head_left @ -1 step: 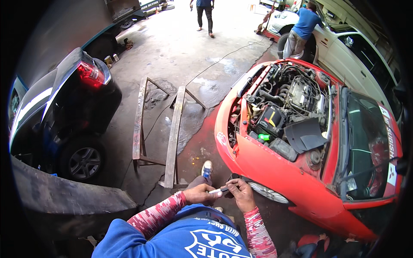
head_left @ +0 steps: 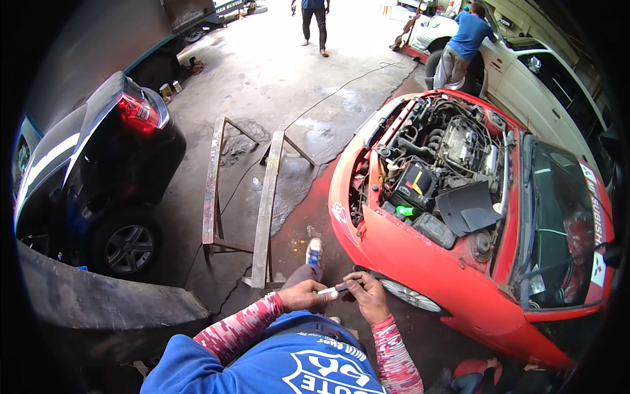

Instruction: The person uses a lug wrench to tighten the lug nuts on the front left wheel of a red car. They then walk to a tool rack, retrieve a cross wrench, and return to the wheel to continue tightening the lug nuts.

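Observation:
In front of my waist, both hands meet at a small slim object (head_left: 340, 287) with a pale part and a dark part. My left hand (head_left: 303, 296) is closed around its pale end. The fingers of my right hand (head_left: 369, 297) pinch the dark end. What kind of thing it is, I cannot make out. Just beyond my right hand stands the red car (head_left: 420, 262), its front wheel (head_left: 411, 295) partly turned out of sight below the fender. Its engine bay (head_left: 453, 151) is uncovered, with a dark panel (head_left: 467, 209) and a bright green item (head_left: 405, 211) lying in it.
Two worn trestle stands (head_left: 266, 217) stand ahead on the stained floor, a cable running past them. At left are a dark car (head_left: 118, 164) and a curved panel (head_left: 105, 295). A person (head_left: 467, 39) leans over a white car (head_left: 551, 92); another person (head_left: 315, 23) walks far ahead.
The far person has shifted slightly to the right in mid-step. My visible foot sits a little further back. My hands keep the same hold.

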Tool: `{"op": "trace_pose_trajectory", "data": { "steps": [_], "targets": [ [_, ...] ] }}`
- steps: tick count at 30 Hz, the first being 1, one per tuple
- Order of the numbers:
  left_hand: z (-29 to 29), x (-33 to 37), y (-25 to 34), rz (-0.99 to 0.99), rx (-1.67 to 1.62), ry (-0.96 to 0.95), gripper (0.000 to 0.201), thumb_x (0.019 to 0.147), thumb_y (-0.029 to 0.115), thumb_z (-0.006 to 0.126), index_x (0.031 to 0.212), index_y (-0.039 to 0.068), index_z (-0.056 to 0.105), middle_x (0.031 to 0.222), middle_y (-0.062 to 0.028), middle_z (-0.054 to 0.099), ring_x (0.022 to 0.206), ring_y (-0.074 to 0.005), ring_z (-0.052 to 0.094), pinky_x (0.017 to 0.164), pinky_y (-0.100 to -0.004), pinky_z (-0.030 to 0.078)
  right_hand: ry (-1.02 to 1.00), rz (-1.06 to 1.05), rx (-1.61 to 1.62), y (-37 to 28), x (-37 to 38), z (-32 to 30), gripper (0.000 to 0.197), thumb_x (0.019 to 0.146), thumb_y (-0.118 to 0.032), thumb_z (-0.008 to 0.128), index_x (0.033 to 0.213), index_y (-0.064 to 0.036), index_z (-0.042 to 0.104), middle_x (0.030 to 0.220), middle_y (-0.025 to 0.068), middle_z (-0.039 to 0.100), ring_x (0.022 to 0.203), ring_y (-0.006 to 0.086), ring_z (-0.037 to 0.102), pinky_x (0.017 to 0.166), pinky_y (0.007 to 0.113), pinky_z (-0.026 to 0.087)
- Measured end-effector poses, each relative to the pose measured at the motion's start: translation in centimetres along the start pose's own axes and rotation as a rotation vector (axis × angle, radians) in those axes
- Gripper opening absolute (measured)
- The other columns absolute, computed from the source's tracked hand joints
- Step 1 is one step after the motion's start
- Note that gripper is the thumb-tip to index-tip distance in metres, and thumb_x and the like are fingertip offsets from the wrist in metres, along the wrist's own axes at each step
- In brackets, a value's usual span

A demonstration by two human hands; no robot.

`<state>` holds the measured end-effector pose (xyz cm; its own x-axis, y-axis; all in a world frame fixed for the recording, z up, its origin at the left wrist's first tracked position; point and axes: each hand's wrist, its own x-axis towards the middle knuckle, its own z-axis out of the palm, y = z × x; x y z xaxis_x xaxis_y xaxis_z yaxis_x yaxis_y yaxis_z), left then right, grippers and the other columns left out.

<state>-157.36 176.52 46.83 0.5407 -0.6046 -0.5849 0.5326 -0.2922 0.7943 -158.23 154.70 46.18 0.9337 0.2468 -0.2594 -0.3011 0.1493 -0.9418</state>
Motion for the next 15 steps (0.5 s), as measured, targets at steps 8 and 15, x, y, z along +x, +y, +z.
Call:
{"op": "trace_pose_trajectory", "data": {
  "steps": [8,15],
  "targets": [
    [-17.9,9.3,4.3,0.005,0.221,0.057,0.051,0.094,0.052,0.061,0.102,0.003,0.073,0.072,-0.0005,0.064,0.071,-0.0087,0.059,0.068,-0.0268,0.049,0.002,0.112,-0.102,-1.5,19.9,1.3,0.020,0.097,-0.020,0.063,0.104,-0.0013,0.062,0.083,0.0031,0.065,0.067,0.0074,0.060,0.062,0.021,0.048],
    [-47.6,18.6,14.2,0.062,0.107,0.014,0.054,0.092,0.053,0.063,0.083,0.000,0.068,0.066,-0.0022,0.058,0.066,-0.0125,0.055,0.063,-0.0327,0.046,-0.126,0.124,-0.151,-6.3,54.1,7.7,0.013,0.096,-0.015,0.063,0.097,-0.0016,0.063,0.082,0.0002,0.062,0.068,0.0076,0.059,0.062,0.023,0.049]
  ]
}}
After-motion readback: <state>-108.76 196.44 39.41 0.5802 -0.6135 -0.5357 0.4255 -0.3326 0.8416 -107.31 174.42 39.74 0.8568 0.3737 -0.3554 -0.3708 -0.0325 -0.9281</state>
